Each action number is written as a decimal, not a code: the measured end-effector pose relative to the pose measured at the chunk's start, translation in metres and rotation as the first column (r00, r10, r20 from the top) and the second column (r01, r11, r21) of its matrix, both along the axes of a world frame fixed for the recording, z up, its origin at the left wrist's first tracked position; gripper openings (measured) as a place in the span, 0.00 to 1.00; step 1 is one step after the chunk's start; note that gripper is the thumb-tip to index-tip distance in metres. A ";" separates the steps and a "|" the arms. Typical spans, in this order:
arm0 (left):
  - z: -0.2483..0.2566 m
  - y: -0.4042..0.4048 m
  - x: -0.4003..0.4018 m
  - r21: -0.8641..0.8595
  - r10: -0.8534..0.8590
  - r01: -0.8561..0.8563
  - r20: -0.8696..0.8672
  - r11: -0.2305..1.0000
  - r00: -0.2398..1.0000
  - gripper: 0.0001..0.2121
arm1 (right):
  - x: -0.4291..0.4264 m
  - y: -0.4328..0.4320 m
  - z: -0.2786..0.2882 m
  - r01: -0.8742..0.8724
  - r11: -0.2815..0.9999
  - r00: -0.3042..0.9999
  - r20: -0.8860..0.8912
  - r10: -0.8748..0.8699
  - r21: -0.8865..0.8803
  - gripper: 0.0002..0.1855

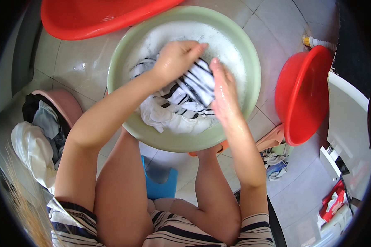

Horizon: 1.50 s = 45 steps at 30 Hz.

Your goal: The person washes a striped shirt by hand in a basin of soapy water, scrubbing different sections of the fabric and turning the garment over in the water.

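A pale green plastic basin (170, 143) stands before me, with white suds (225, 46) across its water. In it lies a wet white garment with black stripes (199, 81), partly raised between my hands. My left hand (181, 58) is curled over the cloth's upper left side, its fingers bent around the fabric. On the other side my right hand (224, 86) lies along the cloth's edge, fingers extended and slightly blurred; whether it grips is unclear. Plain white wet cloth (179, 122) bunches at the basin's near side. Both forearms are wet.
A red basin (111, 18) sits beyond at the upper left; another red basin (306, 98) leans tilted at right. Clothes (34, 148) spill from a pink basin (65, 105) at left. A blue plastic stool (162, 185) shows between my legs. More cloth (275, 163) lies on the tiled floor.
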<state>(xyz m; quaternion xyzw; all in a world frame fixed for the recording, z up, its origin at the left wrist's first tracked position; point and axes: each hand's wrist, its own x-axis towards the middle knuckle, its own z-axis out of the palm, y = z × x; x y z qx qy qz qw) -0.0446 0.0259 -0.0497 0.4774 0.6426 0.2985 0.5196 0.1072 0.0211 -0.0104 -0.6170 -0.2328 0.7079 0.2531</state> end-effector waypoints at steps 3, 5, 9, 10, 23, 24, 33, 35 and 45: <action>-0.008 0.005 -0.018 -0.060 0.001 0.014 0.239 0.998 0.971 0.10 | 0.026 0.020 -0.022 -0.404 0.755 0.891 0.408 0.198 0.516 0.14; -0.013 0.006 -0.020 -0.026 -0.198 0.207 0.200 0.978 0.959 0.12 | 0.038 0.020 -0.051 -0.537 0.644 0.787 0.599 0.150 0.545 0.15; -0.054 -0.003 -0.027 -0.065 -0.302 0.298 -0.078 0.952 0.950 0.16 | 0.041 0.017 -0.084 -0.566 0.790 0.692 0.657 0.298 0.237 0.19; -0.063 -0.003 -0.028 -0.238 -0.264 0.253 -0.017 0.938 0.964 0.17 | 0.039 0.019 -0.086 -0.504 0.845 0.746 0.583 0.321 0.180 0.19; 0.026 -0.022 0.022 0.626 -0.158 0.355 -0.349 0.694 0.924 0.14 | -0.022 -0.008 -0.025 0.283 0.929 0.904 -0.257 -0.341 -0.239 0.21; 0.019 -0.014 0.020 0.536 -0.111 0.300 -0.356 0.789 0.928 0.13 | -0.027 -0.012 -0.020 0.336 0.915 0.903 -0.197 -0.381 -0.225 0.21; 0.030 -0.027 0.032 0.553 -0.282 0.401 -0.290 0.730 0.914 0.12 | -0.004 -0.023 -0.005 0.275 0.934 0.906 -0.264 -0.331 -0.226 0.19; 0.031 -0.015 0.023 0.141 -0.240 0.251 -0.087 0.958 0.967 0.14 | -0.009 -0.013 0.004 0.228 0.951 0.966 -0.074 -0.248 -0.209 0.20; 0.100 -0.061 -0.035 0.151 -0.715 0.701 0.066 0.697 0.696 0.07 | 0.050 -0.020 0.040 -0.954 0.080 0.278 0.749 0.601 0.290 0.16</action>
